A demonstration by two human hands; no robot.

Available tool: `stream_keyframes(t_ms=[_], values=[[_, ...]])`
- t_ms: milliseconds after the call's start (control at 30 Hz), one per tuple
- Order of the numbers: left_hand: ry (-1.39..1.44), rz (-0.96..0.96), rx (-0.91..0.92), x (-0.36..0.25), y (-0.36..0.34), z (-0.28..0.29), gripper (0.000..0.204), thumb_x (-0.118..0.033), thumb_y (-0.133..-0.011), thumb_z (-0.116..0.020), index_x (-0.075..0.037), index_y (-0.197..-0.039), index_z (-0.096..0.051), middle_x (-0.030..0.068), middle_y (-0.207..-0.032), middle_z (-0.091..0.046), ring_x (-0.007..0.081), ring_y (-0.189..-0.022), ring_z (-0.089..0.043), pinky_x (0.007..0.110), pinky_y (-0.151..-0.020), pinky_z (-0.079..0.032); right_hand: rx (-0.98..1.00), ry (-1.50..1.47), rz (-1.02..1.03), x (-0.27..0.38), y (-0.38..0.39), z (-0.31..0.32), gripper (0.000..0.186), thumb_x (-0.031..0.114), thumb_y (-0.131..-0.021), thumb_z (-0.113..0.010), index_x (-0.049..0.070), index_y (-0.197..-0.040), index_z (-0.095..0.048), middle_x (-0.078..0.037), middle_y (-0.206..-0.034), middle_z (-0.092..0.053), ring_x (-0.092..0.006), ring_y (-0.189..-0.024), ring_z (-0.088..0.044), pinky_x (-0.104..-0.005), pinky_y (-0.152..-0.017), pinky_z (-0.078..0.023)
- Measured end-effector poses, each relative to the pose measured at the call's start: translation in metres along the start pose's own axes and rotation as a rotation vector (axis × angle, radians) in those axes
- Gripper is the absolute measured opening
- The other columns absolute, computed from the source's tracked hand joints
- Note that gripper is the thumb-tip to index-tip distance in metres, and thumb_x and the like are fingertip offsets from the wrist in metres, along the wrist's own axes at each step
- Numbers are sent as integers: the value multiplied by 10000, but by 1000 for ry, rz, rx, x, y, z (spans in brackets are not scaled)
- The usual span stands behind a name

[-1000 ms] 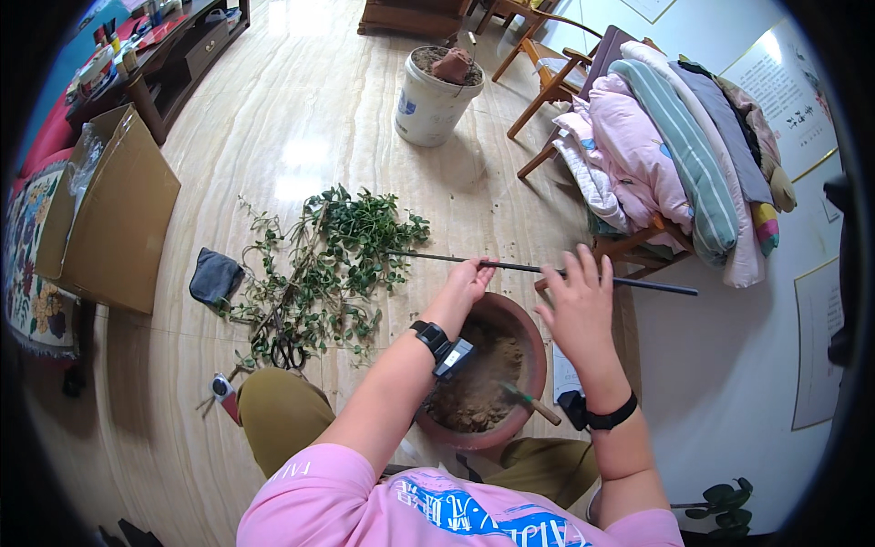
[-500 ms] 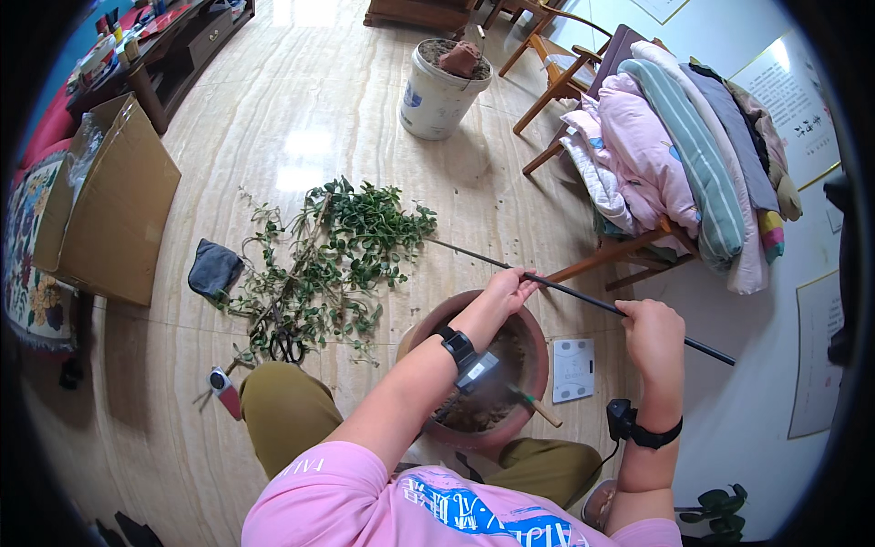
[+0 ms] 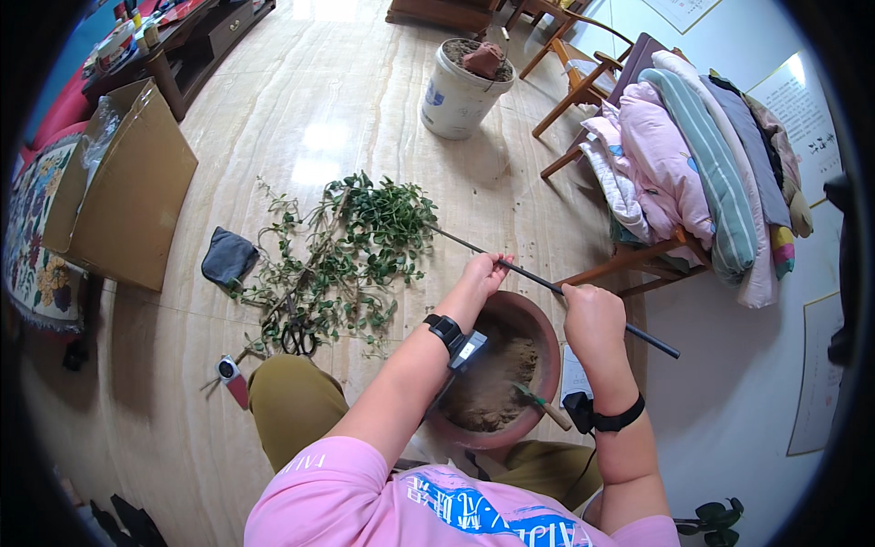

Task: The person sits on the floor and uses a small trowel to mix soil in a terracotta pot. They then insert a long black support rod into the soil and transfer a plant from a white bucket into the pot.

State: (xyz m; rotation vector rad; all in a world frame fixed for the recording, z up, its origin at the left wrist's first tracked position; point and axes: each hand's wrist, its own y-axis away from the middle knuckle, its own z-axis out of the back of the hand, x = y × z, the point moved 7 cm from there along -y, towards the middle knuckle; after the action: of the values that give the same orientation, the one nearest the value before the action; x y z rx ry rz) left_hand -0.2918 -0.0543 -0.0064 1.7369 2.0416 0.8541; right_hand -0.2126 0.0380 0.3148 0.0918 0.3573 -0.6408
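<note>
A long thin black rod (image 3: 538, 280) slants over the brown plant pot (image 3: 550, 342), its far end reaching the cut leafy stems (image 3: 383, 219). My left hand (image 3: 486, 273) is closed on the rod's middle, palm partly turned up. Farther along, my right hand (image 3: 595, 324) wraps round it in a fist, and the rod's end sticks out beyond. Dry soil (image 3: 497, 383) lies in the pot below my wrists. A small tool with a wooden handle (image 3: 554, 417) and a green part leans over the pot's right rim.
Black scissors (image 3: 297, 337) and a dark grey cloth (image 3: 228, 257) lie by the stems. A cardboard box (image 3: 137, 191) stands at left, a white bucket of soil (image 3: 456, 105) farther off. Folded quilts (image 3: 670, 164) fill a chair at right. A white flat scale (image 3: 572, 376) is partly hidden.
The rod and both hands have shifted left. My right hand is nearer to my left hand and covers part of the scale. The view has turned slightly.
</note>
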Motion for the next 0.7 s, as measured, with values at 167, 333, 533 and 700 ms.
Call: stream_keyframes(t_ms=[167, 333, 533, 700], values=[[-43, -78, -28, -55, 19, 17, 115, 47, -970, -420, 118, -1036, -482, 267, -1072, -578, 346, -960, -633, 384, -864, -594, -38, -28, 84, 44, -8, 14, 77, 77, -777, -594, 70, -744, -663, -124, -714, -662, -301, -715, -685, -399, -638, -547], [-36, -155, -58, -122, 48, 45, 86, 61, -945, -430, 86, -1009, -482, 221, -985, -576, 350, -890, -643, 400, -796, -609, -83, -167, 155, 88, -17, 12, 93, 80, -762, -572, 61, -779, -661, -139, -702, -642, -326, -718, -655, -439, -650, -518], [-10, -334, -123, -225, 96, 87, 65, 74, -937, -435, 76, -986, -477, 191, -914, -567, 310, -788, -632, 386, -732, -617, -136, -228, 238, 165, -36, 12, 79, 67, -754, -587, 73, -723, -659, -137, -701, -659, -307, -700, -678, -406, -635, -540], [-28, -375, -41, -231, 118, 67, 110, 36, -963, -461, 108, -983, -541, 225, -953, -639, 291, -858, -657, 356, -833, -601, -134, -246, 121, 159, -39, 33, 132, 55, -790, -584, 93, -761, -707, -145, -732, -678, -336, -710, -686, -418, -646, -549]])
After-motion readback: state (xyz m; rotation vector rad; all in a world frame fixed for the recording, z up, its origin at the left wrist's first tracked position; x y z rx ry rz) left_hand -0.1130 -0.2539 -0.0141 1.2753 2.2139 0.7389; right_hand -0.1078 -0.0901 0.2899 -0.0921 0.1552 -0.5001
